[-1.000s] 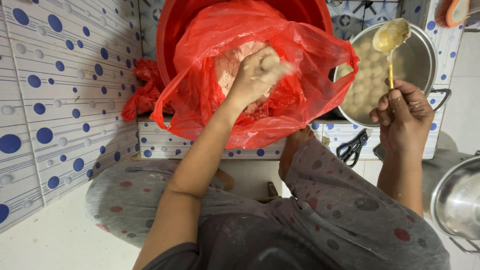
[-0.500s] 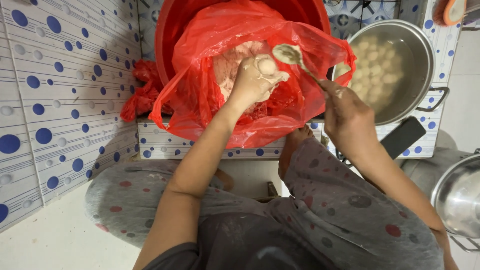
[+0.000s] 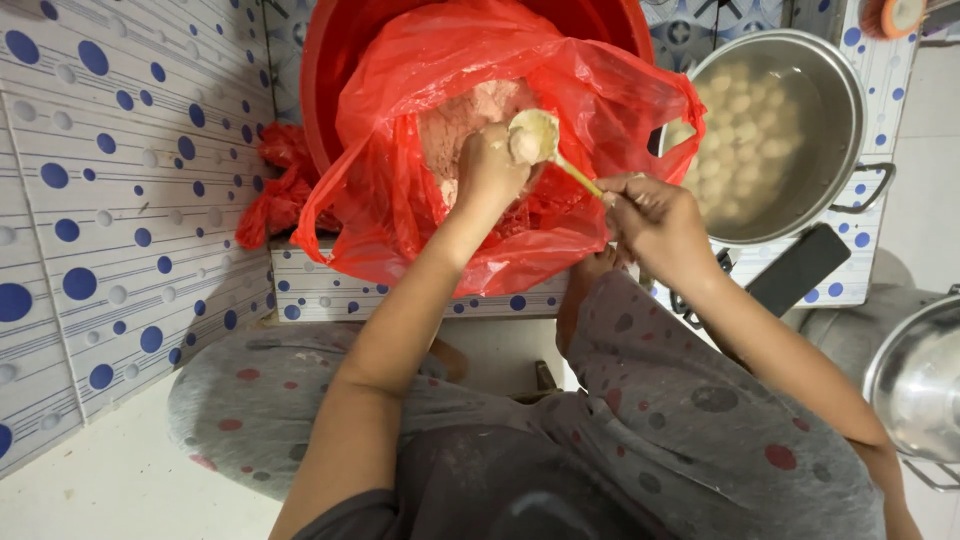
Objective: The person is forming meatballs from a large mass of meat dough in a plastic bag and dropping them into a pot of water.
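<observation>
My left hand (image 3: 492, 170) is down in the red bag (image 3: 400, 200), fist closed around pinkish paste (image 3: 470, 110), a ball of it squeezed out at the top of the fist. My right hand (image 3: 648, 212) is clamped on the spoon (image 3: 545, 145) handle, bowl of the spoon touching the ball at the fist's 1 o'clock edge. Hands are near each other, not touching; the spoon bridges them.

The bag lines a red tub (image 3: 330, 90) at 12 o'clock, sitting on a dotted tile ledge (image 3: 400, 295). More paste lies in the bag at 11 o'clock of my fist. A steel pot (image 3: 850, 110) at 2 o'clock, just beside the bag, holds pale balls (image 3: 745, 130) in water. A black flat thing (image 3: 800, 268) lies at 4 o'clock of my right hand, under the pot. A second steel pot (image 3: 915, 380) is at the frame's 4 o'clock edge. A crumpled red bag (image 3: 275, 185) is at 9 o'clock, against the tile wall (image 3: 110, 200). My knees in grey dotted fabric (image 3: 640, 420) are at 6 o'clock.
</observation>
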